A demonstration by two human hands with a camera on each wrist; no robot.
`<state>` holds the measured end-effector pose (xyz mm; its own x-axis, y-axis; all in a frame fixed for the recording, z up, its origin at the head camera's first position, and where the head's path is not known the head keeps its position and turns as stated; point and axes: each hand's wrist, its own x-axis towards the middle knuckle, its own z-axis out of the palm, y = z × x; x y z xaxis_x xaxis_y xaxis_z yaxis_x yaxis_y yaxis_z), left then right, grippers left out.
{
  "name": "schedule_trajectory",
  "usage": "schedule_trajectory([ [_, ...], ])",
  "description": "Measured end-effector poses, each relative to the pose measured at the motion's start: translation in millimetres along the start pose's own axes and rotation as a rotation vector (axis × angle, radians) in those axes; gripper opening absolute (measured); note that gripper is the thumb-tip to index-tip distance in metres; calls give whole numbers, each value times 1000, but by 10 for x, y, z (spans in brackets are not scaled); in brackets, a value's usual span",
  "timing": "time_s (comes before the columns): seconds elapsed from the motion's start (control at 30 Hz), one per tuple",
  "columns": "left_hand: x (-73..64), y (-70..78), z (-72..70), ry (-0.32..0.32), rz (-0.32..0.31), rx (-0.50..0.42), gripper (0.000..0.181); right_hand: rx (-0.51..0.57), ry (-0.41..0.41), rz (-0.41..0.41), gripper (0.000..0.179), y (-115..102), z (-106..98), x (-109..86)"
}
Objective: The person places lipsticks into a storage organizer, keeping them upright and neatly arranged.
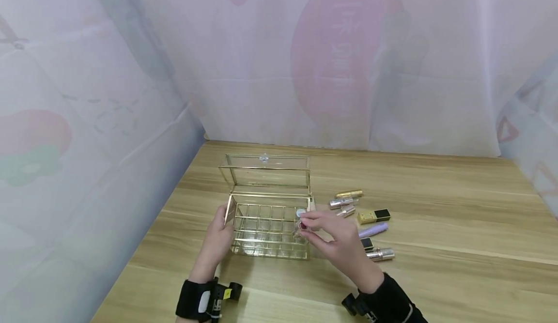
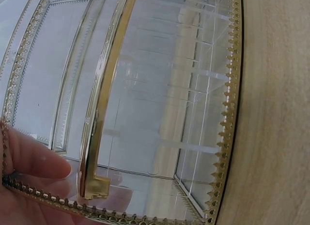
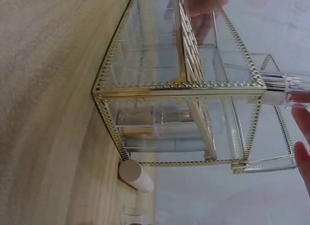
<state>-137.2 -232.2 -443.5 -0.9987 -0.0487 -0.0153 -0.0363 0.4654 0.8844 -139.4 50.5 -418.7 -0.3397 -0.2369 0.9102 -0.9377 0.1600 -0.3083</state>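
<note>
A gold-rimmed glass box (image 1: 270,257) stands on the table with its lid (image 1: 270,162) raised. A grid divides its inside into small compartments. My left hand (image 1: 221,233) grips the box's left side; in the left wrist view its fingers (image 2: 38,155) are at the gold edge, partly behind glass. Over the right end of the box, my right hand (image 1: 333,233) pinches a clear and silver lipstick tube (image 3: 286,84) between thumb and fingertips. A round pale top (image 1: 300,212) shows in a compartment just behind it. Through the box's end wall, tubes (image 3: 169,118) stand inside.
Right of the box lie a gold tube (image 1: 349,194), silver tubes (image 1: 342,203), a gold tube with black cap (image 1: 374,216), a purple tube (image 1: 373,230), a black-ended piece (image 1: 367,243) and a silver tube (image 1: 383,253). Printed cloth (image 1: 261,105) walls the table's back and sides.
</note>
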Motion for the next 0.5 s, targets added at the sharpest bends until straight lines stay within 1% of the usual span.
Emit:
schedule_trajectory([
  [0.2,-9,11,1,-2,-7,-11,59,-64,-116,79,23,-31,4,-69],
  [0.3,-12,13,0,0,-6,-8,59,-74,-165,106,25,-27,5,-87],
  [0.5,-4,15,0,-4,-6,-8,59,-104,-215,101,30,-4,12,-104],
])
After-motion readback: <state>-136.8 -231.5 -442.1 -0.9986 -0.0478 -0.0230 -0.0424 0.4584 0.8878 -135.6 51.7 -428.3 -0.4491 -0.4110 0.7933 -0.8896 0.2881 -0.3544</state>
